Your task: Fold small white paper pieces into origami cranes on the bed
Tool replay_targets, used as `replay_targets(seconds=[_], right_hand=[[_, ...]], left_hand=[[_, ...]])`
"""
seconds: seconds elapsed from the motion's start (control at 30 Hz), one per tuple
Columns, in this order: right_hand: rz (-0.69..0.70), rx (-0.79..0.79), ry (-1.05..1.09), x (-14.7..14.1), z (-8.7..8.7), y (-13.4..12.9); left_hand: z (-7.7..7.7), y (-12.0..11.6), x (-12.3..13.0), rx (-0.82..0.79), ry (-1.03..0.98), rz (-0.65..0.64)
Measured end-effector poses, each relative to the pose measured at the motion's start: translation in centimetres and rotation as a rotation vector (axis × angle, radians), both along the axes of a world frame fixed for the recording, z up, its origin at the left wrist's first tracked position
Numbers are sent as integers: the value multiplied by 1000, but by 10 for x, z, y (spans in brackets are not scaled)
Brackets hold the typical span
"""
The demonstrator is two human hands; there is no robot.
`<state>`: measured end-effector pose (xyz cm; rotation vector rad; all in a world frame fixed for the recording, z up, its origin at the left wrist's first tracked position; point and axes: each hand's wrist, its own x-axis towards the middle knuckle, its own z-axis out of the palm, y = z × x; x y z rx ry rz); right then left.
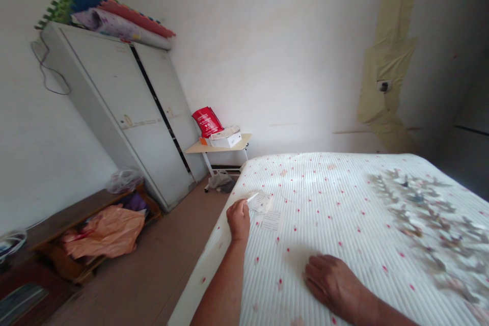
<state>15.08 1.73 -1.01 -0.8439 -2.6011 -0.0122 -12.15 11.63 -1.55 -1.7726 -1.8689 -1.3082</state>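
Observation:
My left hand (239, 219) is closed in a pinch near the bed's left edge. From its fingertips sticks out a thin white piece of paper (252, 197). Just beyond that hand, a light, printed sheet of paper (262, 203) lies on the bedspread, and a second printed sheet (271, 220) is close by. My right hand (331, 281) rests palm down on the bedspread (305, 229), fingers lightly bent and side by side; its underside is hidden. Over on the right of the bed spread many small folded paper-like shapes (431, 209), too blurred to name surely.
A small table (196, 148) by the far wall holds a red bag (207, 121) and a white box (227, 141). Left stands a grey cabinet (114, 97) with rolled mats (126, 25) on top. An orange plastic bag (107, 232) lies in a low wooden shelf (72, 209).

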Motion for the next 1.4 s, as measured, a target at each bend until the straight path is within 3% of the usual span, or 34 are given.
replay_targets(seconds=[0.57,1.07,1.23,1.4], right_hand=[[14,17,22,0,5,0],[12,-15,38,-1,2,0],[-54,-240,134,3,8,3],[-174,-644,521,12,13,14]], left_hand=[[2,-7,-3,32,-101,69],[13,-14,2,-2,-179,101],[23,-23,22,-80,-439,-51],[28,-36,58,-198,-692,-283]])
